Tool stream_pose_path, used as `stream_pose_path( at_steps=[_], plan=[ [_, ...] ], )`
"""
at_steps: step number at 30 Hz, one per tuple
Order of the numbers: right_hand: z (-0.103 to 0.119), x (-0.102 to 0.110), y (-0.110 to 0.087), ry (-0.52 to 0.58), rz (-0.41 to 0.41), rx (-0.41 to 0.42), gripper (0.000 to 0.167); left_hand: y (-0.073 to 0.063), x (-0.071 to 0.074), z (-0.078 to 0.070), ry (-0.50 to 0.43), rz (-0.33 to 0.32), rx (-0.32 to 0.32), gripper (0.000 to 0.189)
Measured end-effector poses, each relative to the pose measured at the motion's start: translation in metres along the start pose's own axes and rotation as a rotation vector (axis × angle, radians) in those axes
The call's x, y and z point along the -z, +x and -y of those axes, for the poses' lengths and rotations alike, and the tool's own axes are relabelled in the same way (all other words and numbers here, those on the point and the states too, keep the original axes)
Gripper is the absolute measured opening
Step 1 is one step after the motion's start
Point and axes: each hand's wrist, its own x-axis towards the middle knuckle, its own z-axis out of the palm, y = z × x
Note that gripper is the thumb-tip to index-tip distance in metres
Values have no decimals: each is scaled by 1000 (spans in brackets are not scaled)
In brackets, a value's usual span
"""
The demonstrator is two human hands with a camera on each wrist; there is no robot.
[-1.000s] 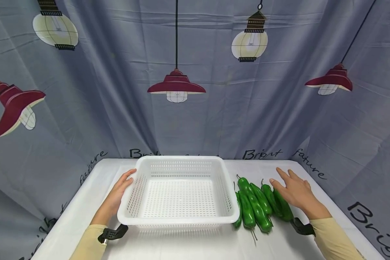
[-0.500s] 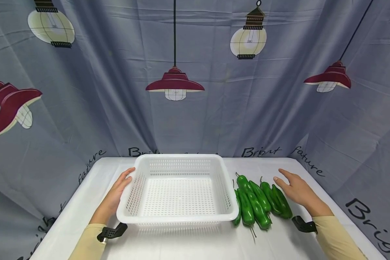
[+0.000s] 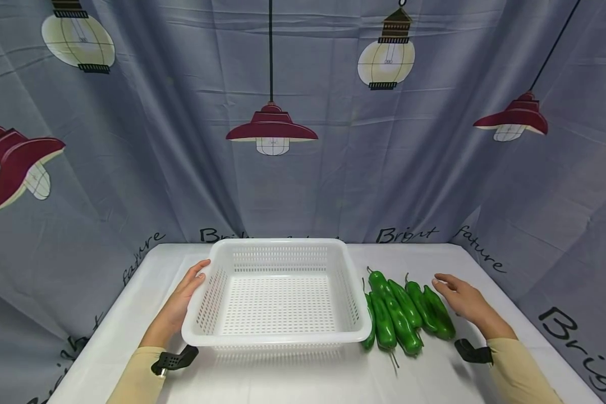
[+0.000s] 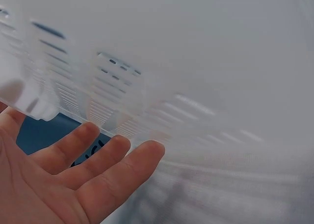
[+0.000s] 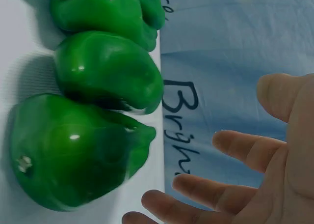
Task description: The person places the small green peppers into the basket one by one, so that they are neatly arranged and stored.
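A white perforated plastic basket sits upright on the table, with nothing inside it. At its left side is my left hand, fingers extended along the outer wall. In the left wrist view, the fingertips lie against or very close to the basket's slotted side; contact is hard to tell. Several green peppers lie in a cluster right of the basket. My right hand hovers just beyond the rightmost pepper, holding nothing. In the right wrist view its fingers are spread, apart from the nearest pepper.
A white cloth covers the table. Behind and beside it hangs a grey-blue curtain printed with lamps and lettering. The basket's right rim overhangs part of the leftmost pepper.
My right hand has drawn a little to the right, off the rightmost pepper, and its fingers have lowered. My left hand stays beside the basket. The head view has shifted slightly.
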Motion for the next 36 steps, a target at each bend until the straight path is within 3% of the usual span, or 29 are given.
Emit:
stream_pose_path(
  at_steps=[14, 21, 27, 36],
  plan=[
    [-14, -15, 1, 112, 41, -74, 76, 0, 1, 0, 18, -2, 2, 56],
    [-19, -22, 1, 108, 19, -78, 69, 1, -1, -1, -2, -14, 5, 55],
    [-21, -26, 1, 33, -28, -31, 58, 3, -1, 0, -16, -7, -8, 54],
    [-18, -34, -1, 17, -55, 42, 50, 2, 0, 1, -25, -9, -7, 54]
  ],
)
